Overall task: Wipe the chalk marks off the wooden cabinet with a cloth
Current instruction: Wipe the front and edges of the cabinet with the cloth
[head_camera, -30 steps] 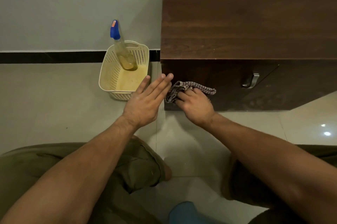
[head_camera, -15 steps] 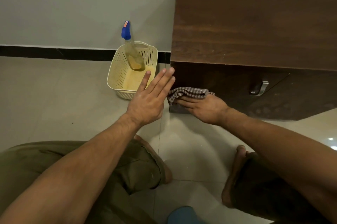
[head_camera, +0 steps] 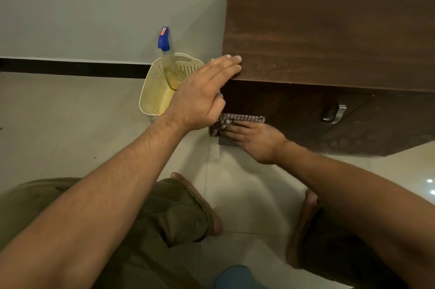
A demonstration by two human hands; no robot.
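Basket (head_camera: 153, 91) (spray bottle (head_camera: 164, 40) inside) beside cabinet (head_camera: 329, 37), left hand (head_camera: 202, 95) partly hiding cloth (head_camera: 244, 117)

1. The cabinet (head_camera: 329, 37) is showing dark brown wood grain.
2. The cloth (head_camera: 244, 118) is showing a small grey-and-white check.
3. The basket (head_camera: 155, 91) is showing pale cream, dotted with holes.
4. The spray bottle (head_camera: 170, 62) is wearing a blue head over yellowish liquid.

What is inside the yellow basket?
A spray bottle with a blue top stands inside the basket. The left hand covers the basket's right side, so anything there is hidden.
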